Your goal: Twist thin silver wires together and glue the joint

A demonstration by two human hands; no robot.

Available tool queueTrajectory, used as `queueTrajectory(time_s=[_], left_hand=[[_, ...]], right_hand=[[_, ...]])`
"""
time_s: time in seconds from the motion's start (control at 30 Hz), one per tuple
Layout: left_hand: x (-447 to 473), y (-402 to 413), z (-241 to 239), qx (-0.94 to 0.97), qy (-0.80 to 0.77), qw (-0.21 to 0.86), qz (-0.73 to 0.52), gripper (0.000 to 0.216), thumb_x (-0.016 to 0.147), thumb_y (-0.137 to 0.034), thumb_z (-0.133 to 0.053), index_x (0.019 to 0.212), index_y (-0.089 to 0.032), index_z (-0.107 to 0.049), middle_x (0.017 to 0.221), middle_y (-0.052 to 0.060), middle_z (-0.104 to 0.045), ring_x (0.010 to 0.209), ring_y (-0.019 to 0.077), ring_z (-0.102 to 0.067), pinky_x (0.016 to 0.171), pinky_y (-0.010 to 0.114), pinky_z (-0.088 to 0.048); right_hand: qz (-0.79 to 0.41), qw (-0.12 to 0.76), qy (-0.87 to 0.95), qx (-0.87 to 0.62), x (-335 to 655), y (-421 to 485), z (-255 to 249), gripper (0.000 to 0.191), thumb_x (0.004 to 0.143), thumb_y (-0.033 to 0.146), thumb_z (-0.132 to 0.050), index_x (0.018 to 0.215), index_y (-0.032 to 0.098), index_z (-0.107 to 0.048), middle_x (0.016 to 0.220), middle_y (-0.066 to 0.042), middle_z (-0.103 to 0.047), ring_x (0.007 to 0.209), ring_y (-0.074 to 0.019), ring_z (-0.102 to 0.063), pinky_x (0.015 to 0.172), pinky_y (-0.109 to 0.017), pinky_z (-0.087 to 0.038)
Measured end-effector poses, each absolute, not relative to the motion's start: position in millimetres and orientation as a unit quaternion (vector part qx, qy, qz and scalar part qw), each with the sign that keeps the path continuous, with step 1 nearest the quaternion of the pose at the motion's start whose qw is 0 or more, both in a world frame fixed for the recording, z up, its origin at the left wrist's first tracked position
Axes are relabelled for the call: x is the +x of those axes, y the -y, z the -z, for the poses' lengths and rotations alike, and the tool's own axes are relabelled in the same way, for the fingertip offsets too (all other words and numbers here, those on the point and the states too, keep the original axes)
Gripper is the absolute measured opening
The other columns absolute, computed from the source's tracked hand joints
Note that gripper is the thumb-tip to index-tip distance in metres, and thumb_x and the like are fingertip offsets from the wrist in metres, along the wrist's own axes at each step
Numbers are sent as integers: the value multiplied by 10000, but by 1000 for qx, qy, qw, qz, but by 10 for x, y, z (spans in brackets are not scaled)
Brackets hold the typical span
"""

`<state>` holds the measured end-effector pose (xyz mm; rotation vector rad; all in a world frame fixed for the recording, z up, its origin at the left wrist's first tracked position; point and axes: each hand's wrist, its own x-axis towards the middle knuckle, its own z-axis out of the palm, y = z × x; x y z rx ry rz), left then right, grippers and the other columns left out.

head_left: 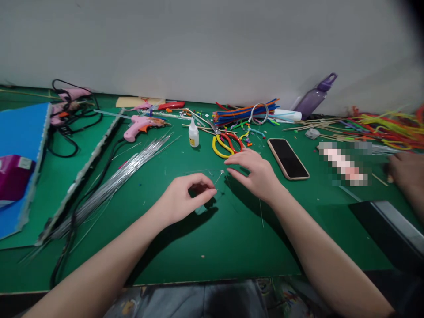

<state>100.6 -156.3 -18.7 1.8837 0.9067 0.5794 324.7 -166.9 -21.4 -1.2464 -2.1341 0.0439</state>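
My left hand (187, 196) rests on the green mat with its fingers curled in a pinch on a thin silver wire (212, 171) that bends away toward the right. A small pale piece lies under its fingertips. My right hand (256, 173) lies just right of it, fingers stretched forward and slightly apart, fingertips near the wire's bent end and close to the yellow and red scissors (227, 145). It holds nothing that I can see.
A bundle of silver wires (126, 176) lies left. A glue bottle (194, 134), pink glue gun (142, 125), phone (288, 158), pipe cleaners (245, 111) and purple bottle (314, 96) sit further back. Another person's hand (406, 170) is at the right edge. A blue board (20, 145) lies at the left.
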Motion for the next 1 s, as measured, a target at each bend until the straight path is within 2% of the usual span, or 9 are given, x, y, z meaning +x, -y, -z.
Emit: queueTrajectory(time_s=[0.37,0.5,0.67,0.87,1.0], left_hand=[[999,1545,223,740,-355,524,-227,186,840,-331,-578,829,-147,-606,672,0,-618,588,107,-592,581,210,-475],[991,1543,212,752,-346,517,-220,172,845,-321,-568,837,-155,-611,679,-4,-630,603,110,-600,600,217,-482],[927,1533,152,795,-350,425,-254,150,855,-303,-574,827,-173,-642,746,-4,-662,690,120,-610,658,217,-476],[825,1460,102,823,-327,300,-354,89,860,-227,-595,834,-185,-669,868,13,-664,825,131,-612,772,239,-467],[777,1407,103,821,-352,201,-401,92,850,-224,-621,870,-214,-710,924,17,-649,883,147,-604,834,285,-457]], right_hand=[[-13,289,824,-487,3213,1680,249,120,881,216,-560,959,209,-652,992,-18,-719,983,-161,-644,1087,-438,-304],[-10,299,828,-475,3211,1677,255,111,885,205,-549,936,209,-648,965,-14,-720,947,-151,-648,1074,-415,-322],[0,317,834,-451,3214,1687,208,114,891,215,-535,916,213,-646,919,-11,-722,889,-148,-652,1012,-383,-381],[38,317,850,-418,3197,1744,113,109,871,185,-543,928,197,-635,921,-32,-722,865,-166,-643,867,-363,-420],[-1,307,873,-380,3149,1803,64,105,873,191,-548,925,184,-638,870,-29,-721,807,-150,-639,805,-333,-424]])
